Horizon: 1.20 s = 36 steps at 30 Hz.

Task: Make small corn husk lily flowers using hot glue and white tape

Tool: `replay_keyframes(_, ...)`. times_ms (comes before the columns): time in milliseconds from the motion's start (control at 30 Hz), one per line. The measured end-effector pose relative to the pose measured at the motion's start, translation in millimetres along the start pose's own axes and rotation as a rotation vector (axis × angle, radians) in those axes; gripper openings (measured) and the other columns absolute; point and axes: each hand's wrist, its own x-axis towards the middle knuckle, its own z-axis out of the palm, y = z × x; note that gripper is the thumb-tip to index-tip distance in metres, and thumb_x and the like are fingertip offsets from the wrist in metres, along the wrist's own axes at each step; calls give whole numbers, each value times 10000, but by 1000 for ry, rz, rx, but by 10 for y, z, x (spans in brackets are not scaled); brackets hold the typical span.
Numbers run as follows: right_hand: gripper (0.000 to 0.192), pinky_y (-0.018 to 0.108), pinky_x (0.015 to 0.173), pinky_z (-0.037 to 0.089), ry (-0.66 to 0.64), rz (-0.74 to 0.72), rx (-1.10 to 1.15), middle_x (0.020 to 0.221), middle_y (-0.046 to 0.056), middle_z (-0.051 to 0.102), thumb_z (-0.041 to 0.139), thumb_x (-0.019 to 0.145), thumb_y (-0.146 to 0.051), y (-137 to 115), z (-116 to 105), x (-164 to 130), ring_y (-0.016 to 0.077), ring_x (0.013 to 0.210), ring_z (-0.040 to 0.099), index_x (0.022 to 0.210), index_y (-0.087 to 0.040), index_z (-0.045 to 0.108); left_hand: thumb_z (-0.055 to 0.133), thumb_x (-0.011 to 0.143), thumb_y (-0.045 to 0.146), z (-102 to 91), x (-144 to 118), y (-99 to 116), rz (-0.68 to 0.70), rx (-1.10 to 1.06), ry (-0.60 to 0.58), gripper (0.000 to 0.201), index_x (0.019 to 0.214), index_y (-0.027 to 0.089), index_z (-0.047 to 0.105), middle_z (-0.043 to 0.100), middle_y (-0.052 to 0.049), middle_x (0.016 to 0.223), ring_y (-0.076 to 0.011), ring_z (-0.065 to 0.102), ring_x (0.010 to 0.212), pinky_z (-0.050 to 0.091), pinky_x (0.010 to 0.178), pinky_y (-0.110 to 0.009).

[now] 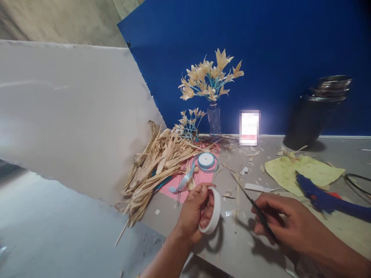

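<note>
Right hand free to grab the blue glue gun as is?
Probably not: the right hand already grips scissors. The glue gun lies close beside it with nothing between, so only the occupied fingers hinder.

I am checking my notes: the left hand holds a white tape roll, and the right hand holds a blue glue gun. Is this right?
Not quite. The head view shows the right hand holding thin dark scissors; the blue glue gun lies beside it on the table. The left hand does hold the white tape roll.
</note>
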Motion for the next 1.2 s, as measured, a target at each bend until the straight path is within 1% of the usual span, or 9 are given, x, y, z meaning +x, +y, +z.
replay_keyframes(167,192,276,526,492,184,55,98,631,-14,674,744,800,-404,-61,78,-24,163,521,566,929,-263,768,792,844,418,140,-71,-136,12,97,-15,332,990,163,637,623,37,638,-32,388,336,273,279,-124)
replay_keyframes(333,166,236,521,499,255,79,187,728,14,737,718,801,-388,-89,138,-22,155,581,628,860,-234,694,785,850,415,202,-101,-290,-48,123,-53,310,968,175,629,620,35,622,-44,412,341,285,275,-125)
replay_keyframes(533,256,247,600,543,338,146,404,766,31,724,818,714,-381,-31,63,83,169,668,659,818,-210,660,741,904,349,159,-108,-372,-186,-22,-250,212,956,183,620,641,22,645,-36,396,328,263,279,-118)
replay_keyframes(633,335,251,621,549,300,185,491,748,22,708,875,652,-407,-5,14,127,171,683,662,806,-194,667,721,921,307,159,-106,-357,-217,-106,-271,168,959,189,608,632,37,640,-25,351,311,251,285,-121)
replay_keyframes(833,328,220,510,469,222,263,529,747,-1,680,832,704,-413,50,-30,102,148,628,620,886,-199,662,757,894,302,91,-78,-258,-265,-142,-145,204,955,169,615,605,43,666,-13,330,321,180,283,-126)
replay_keyframes(933,291,244,551,497,88,193,379,796,1,708,779,706,-343,116,-33,62,171,665,648,948,-220,677,802,855,311,21,-51,-182,-248,-188,-91,250,896,162,605,558,47,626,-17,358,355,207,310,-117)
replay_keyframes(1067,450,300,712,560,-24,92,65,919,19,758,806,599,-273,162,3,31,239,810,713,1034,-251,693,805,853,341,-37,-20,-84,-241,-224,-118,290,833,177,567,450,80,546,-23,301,345,236,315,-121)
replay_keyframes(1133,454,307,759,557,-49,77,-44,966,27,765,802,600,-255,130,25,30,248,849,717,1041,-260,693,797,860,333,-33,-17,-65,-179,-203,-99,278,847,175,568,486,76,575,-11,277,335,212,300,-118)
replay_keyframes(1200,371,291,740,538,-90,62,-87,938,16,756,780,627,-243,77,40,39,228,821,700,983,-258,680,778,875,319,-8,-26,-68,-107,-159,-85,243,901,171,588,569,56,644,-3,298,328,208,288,-113)
